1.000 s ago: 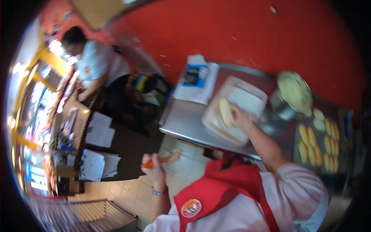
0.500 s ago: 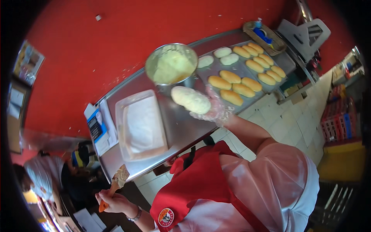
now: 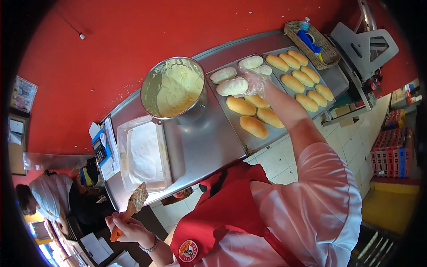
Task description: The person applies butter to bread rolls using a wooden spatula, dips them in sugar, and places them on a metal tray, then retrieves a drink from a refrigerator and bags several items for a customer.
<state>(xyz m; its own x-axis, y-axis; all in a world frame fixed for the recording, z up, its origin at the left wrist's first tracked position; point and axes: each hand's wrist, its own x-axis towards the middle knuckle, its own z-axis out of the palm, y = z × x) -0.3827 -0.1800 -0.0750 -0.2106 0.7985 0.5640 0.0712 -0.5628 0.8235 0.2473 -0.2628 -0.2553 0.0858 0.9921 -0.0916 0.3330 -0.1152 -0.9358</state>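
In my left hand [image 3: 129,230], closed at the lower left, is a spatula [image 3: 119,232] with an orange handle; pale cream is smeared over its blade. My right hand [image 3: 254,82], in a clear plastic glove, grips a white-coated bun [image 3: 232,86] from its right end, low over the near tray [image 3: 246,141]. Around it on that tray are other white-coated buns [image 3: 223,75] and several plain golden buns [image 3: 254,127]. Part of the tray is hidden behind my hand and forearm. A metal mixing bowl [image 3: 201,97] of pale yellow cream [image 3: 178,89] stands left of the tray.
A clear plastic tub [image 3: 167,171] of white powder sits toward the left end of the steel table [image 3: 202,149]. Beside it are a calculator [image 3: 99,151] and papers. Farther right are more golden buns [image 3: 307,102] and a wicker basket [image 3: 330,51]. Another person [image 3: 51,196] is at far left.
My right hand has carried the white-coated bun rightward, from in front of the bowl to over the tray. My left hand still holds the spatula in nearly the same place. The view has shifted slightly.
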